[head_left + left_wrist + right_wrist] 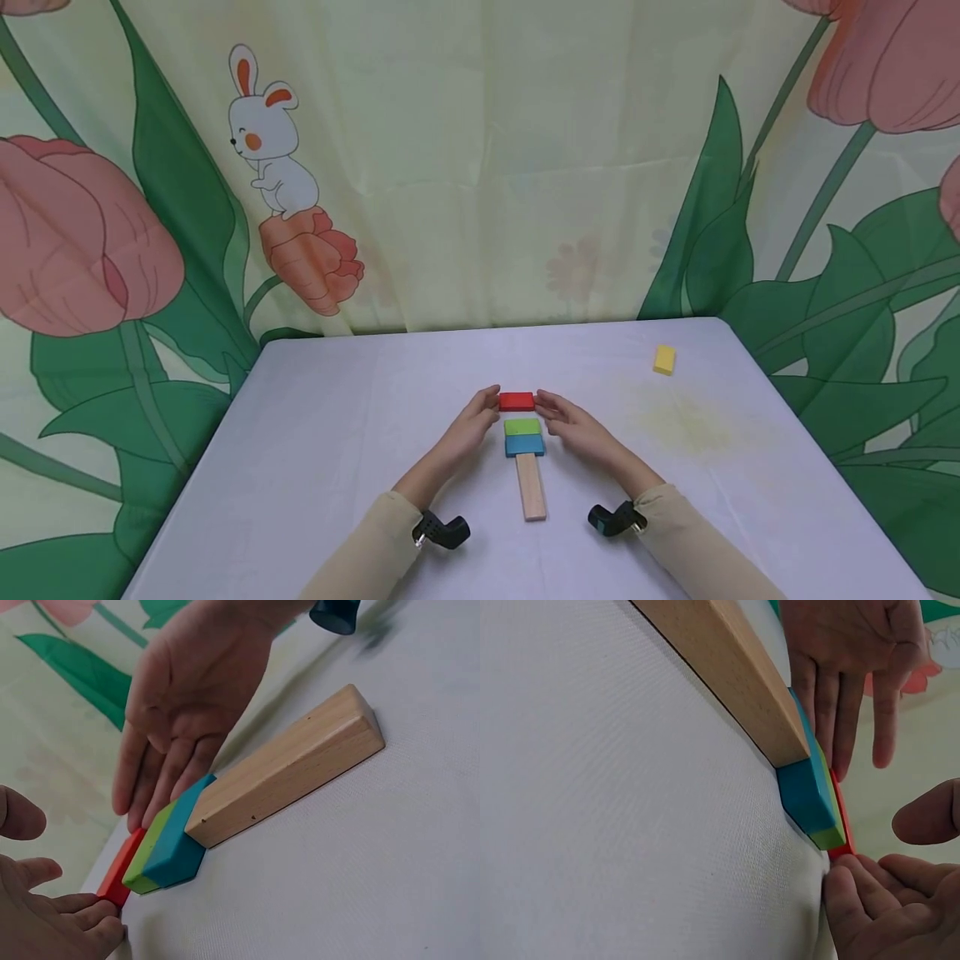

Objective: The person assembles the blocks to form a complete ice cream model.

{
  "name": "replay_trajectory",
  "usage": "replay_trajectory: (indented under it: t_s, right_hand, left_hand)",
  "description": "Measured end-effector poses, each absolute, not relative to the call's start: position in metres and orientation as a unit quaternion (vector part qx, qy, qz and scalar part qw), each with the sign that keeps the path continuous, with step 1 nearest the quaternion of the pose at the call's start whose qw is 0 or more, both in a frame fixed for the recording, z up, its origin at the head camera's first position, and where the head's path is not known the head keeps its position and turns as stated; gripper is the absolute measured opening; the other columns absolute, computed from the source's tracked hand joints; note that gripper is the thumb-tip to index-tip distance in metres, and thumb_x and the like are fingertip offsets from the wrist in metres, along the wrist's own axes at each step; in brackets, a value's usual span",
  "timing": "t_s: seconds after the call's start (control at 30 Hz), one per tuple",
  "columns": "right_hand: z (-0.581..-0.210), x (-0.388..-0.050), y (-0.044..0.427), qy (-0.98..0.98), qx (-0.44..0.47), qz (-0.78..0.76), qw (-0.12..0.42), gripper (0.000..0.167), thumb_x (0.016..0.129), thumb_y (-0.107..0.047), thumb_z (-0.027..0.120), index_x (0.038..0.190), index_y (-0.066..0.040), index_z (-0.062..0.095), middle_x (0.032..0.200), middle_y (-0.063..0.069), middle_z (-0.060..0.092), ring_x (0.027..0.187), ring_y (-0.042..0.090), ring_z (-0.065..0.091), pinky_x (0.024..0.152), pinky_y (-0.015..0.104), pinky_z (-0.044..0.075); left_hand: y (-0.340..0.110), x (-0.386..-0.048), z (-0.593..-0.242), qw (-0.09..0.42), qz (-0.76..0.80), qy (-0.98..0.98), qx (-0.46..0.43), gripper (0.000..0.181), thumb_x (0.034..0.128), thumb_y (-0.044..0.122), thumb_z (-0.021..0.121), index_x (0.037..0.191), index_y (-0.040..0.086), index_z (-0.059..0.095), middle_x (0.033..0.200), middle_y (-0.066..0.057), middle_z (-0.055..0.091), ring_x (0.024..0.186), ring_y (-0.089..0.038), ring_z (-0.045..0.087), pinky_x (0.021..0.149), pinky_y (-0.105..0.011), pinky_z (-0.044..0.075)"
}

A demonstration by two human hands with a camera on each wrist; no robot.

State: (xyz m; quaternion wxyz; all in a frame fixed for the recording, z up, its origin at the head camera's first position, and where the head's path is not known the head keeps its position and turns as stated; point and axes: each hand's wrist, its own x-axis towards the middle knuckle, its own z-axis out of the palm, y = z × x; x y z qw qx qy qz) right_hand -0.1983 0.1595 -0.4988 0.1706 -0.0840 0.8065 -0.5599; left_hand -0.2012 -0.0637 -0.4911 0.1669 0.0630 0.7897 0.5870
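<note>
A red block (517, 402) lies on the table between my two hands. My left hand (471, 427) touches its left end with extended fingertips, and my right hand (576, 427) touches its right end likewise. Just nearer to me, with a small gap, a green block (522, 427) lies flush against a blue block (525, 446). From the blue block a long bare-wood block (531, 487) runs toward me, its far end against it. Both wrist views show the fingers straight at the ends of the red block (120, 870), partly hidden behind the green block (829, 838).
A yellow block (663, 360) lies at the far right of the white-covered table (360, 408). Behind the table's back edge hangs a curtain (480, 167) printed with tulips and a rabbit. Each wrist wears a black camera.
</note>
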Motion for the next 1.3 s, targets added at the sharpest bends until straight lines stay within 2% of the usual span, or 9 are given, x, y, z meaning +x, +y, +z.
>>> replay_trajectory:
  t_s: [0.33,0.7,0.93,1.13,1.3]
  right_hand:
    - [-0.499,-0.192,0.161,0.802,-0.091,-0.564,0.172,0.059,0.106,-0.012,0.048,0.161,0.000,0.029,0.161,0.021,0.041,0.150,0.037,0.040,0.118,0.055,0.038]
    - [-0.501,-0.183,0.165,0.802,-0.091,-0.566,0.170,0.059,0.106,-0.010,0.050,0.161,-0.002,0.030,0.162,0.019,0.042,0.151,0.037,0.039,0.119,0.057,0.037]
    - [-0.502,-0.176,0.165,0.806,-0.092,-0.562,0.163,0.060,0.107,-0.016,0.052,0.161,-0.002,0.030,0.162,0.020,0.042,0.149,0.038,0.041,0.114,0.052,0.044]
    - [-0.504,-0.175,0.165,0.804,-0.097,-0.565,0.159,0.059,0.107,-0.013,0.052,0.161,-0.002,0.030,0.161,0.020,0.042,0.150,0.038,0.040,0.116,0.054,0.041]
    - [-0.505,-0.175,0.165,0.804,-0.104,-0.563,0.160,0.059,0.106,-0.013,0.052,0.161,-0.001,0.030,0.161,0.020,0.043,0.150,0.038,0.040,0.117,0.055,0.040]
  left_hand:
    - [-0.067,-0.194,-0.495,0.178,0.583,0.787,0.092,0.057,0.1061,0.019,0.041,0.161,0.009,0.032,0.163,-0.015,0.041,0.148,-0.036,0.042,0.120,-0.060,0.035]
    - [-0.064,-0.181,-0.494,0.177,0.574,0.791,0.114,0.060,0.1043,0.017,0.043,0.162,0.007,0.027,0.166,-0.015,0.036,0.154,-0.035,0.034,0.122,-0.058,0.034]
    - [-0.064,-0.174,-0.497,0.176,0.567,0.794,0.130,0.062,0.1050,0.017,0.043,0.163,0.005,0.025,0.168,-0.015,0.032,0.156,-0.033,0.031,0.124,-0.055,0.030]
    - [-0.065,-0.169,-0.497,0.158,0.520,0.827,0.144,0.065,0.1034,0.020,0.047,0.162,0.005,0.025,0.168,-0.017,0.031,0.156,-0.034,0.029,0.124,-0.055,0.029]
    - [-0.065,-0.165,-0.493,0.132,0.421,0.879,0.182,0.069,0.1013,0.028,0.057,0.161,0.007,0.030,0.169,-0.016,0.027,0.157,-0.033,0.027,0.123,-0.056,0.032]
